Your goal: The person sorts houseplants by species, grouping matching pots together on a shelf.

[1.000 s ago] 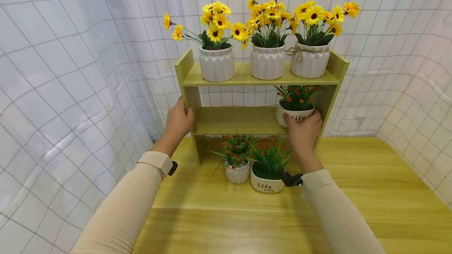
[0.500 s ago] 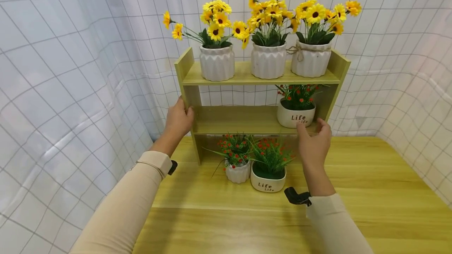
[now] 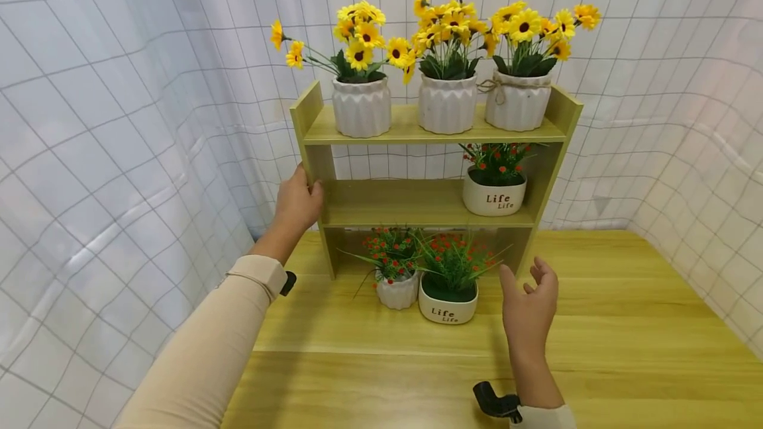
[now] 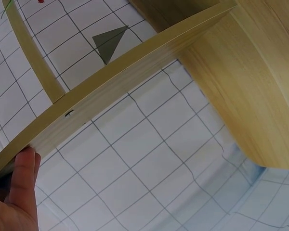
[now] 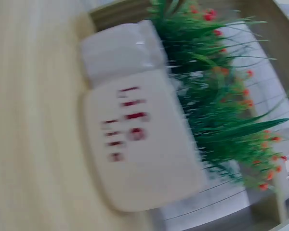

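Note:
My left hand (image 3: 298, 205) grips the left side panel of a small wooden shelf (image 3: 393, 204), the thumb at its front edge; in the left wrist view, fingers touch the panel (image 4: 101, 84). My right hand (image 3: 529, 306) is in the air over the table, its fingers loosely bent around nothing. Left of it stands a white oval "Life" planter (image 3: 448, 310) with grass and red flowers, blurred in the right wrist view. A small white fluted pot (image 3: 398, 293) of similar flowers stands beside it. Another "Life" planter (image 3: 495, 198) sits at the right end of the middle shelf.
Three white fluted pots of yellow flowers, left (image 3: 361, 109), middle (image 3: 447, 106) and right (image 3: 517, 104), line the top shelf. The right one has twine round it. A wooden table (image 3: 381, 382) lies below, with white grid-patterned cloth (image 3: 620, 91) hanging behind and at the sides.
My right hand has let go of the upper "Life" planter and drawn back down and towards me. That planter stays on the middle shelf. My left hand keeps its grip on the side panel.

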Available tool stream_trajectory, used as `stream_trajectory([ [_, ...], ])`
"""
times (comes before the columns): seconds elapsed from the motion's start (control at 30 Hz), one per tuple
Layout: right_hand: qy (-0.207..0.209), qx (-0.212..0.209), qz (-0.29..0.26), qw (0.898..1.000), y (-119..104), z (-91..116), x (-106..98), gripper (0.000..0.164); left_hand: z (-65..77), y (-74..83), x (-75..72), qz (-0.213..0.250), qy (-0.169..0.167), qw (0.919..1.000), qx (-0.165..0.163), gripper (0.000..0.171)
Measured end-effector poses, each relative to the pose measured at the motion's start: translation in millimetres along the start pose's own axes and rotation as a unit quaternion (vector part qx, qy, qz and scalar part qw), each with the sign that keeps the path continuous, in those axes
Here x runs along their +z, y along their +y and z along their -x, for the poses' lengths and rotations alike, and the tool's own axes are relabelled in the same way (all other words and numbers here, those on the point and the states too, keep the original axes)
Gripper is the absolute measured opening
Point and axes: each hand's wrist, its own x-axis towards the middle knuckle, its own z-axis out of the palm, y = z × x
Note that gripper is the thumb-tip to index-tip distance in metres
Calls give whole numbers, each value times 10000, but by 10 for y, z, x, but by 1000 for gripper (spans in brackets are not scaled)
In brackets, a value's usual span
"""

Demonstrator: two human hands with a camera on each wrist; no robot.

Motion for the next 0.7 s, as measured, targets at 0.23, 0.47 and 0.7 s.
stream_trajectory([
  [0.23,-240,69,114,9996,212,244,143,73,-1,-1,-12,-17,-54,10000,-49,41],
  [0.47,-757,698,475,9935,343,511,373,85,9,-5,-1,-65,-40,10000,5,43],
  [0.7,-505,804,541,9940,421,638,578,88,3,0,-9,-54,57,10000,60,44],
])
